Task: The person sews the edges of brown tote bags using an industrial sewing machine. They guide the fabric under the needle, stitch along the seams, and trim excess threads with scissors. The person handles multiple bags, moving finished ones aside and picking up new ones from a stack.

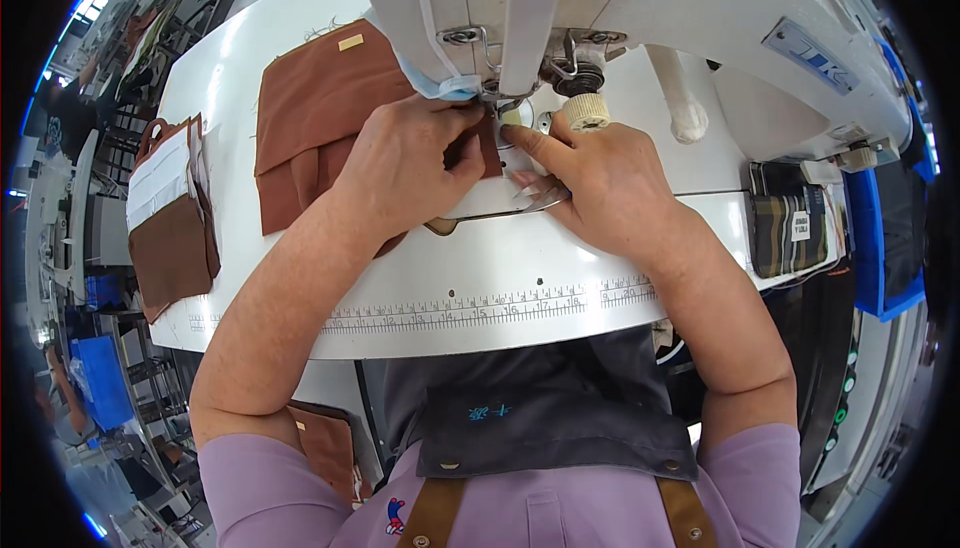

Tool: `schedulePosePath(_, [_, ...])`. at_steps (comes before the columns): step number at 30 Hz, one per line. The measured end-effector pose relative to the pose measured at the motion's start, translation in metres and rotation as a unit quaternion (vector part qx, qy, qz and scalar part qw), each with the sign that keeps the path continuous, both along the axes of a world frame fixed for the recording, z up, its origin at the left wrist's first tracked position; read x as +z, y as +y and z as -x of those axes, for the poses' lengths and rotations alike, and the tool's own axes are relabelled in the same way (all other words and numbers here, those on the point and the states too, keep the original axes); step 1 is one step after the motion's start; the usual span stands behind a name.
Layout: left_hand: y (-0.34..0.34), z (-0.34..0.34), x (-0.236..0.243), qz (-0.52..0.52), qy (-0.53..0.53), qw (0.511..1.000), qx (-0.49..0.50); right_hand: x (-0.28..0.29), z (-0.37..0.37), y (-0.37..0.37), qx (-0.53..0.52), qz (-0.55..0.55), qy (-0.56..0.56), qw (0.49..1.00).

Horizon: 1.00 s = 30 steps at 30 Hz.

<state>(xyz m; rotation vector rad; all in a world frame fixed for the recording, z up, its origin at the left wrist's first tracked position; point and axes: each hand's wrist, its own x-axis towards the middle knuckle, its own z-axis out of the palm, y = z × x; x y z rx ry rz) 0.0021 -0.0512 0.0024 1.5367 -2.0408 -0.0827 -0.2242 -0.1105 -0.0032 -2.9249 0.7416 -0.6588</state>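
Beneath the needle area of a white sewing machine (720,8) lies a brown fabric piece (310,98) with a folded flap and a small gold-coloured tag. My left hand (410,163) is closed on the fabric's right edge beside the presser foot, its fingertips partly hidden by the machine head. Just right of the needle, my right hand (615,183) has its thumb and forefinger reaching to the foot. Pointed metal scissors (545,200) are tucked in its lower fingers, with their tips towards my left hand. Light blue material (450,86) hangs by the machine head above my left fingers.
A stack of brown fabric pieces (175,238) sits at the table's left. A printed ruler (450,316) runs along the front edge. Striped dark fabric (790,233) lies at the right, beside a blue bin (895,288). Another brown piece (325,443) is below the table.
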Motion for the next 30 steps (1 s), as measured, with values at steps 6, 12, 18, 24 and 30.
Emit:
schedulePosePath(6, [-0.008,-0.001,0.001,0.056,-0.003,0.998,-0.023,0.003,0.005,0.0,-0.001,-0.026,-0.017,1.0])
schedulePosePath(12, [-0.006,-0.003,0.001,0.048,-0.029,0.998,-0.01,-0.004,0.002,-0.006,0.016,-0.045,-0.055,0.997])
schedulePosePath(18, [-0.006,-0.001,0.001,0.011,-0.014,1.0,0.005,-0.006,0.006,-0.008,0.016,-0.064,-0.019,0.998])
schedulePosePath(24, [-0.003,0.0,0.002,-0.016,-0.018,0.998,0.052,-0.003,0.007,-0.008,0.021,-0.082,-0.002,0.996])
schedulePosePath(30, [-0.006,-0.002,0.01,-0.108,-0.035,0.993,0.018,-0.005,0.009,-0.01,0.028,-0.067,-0.024,0.997])
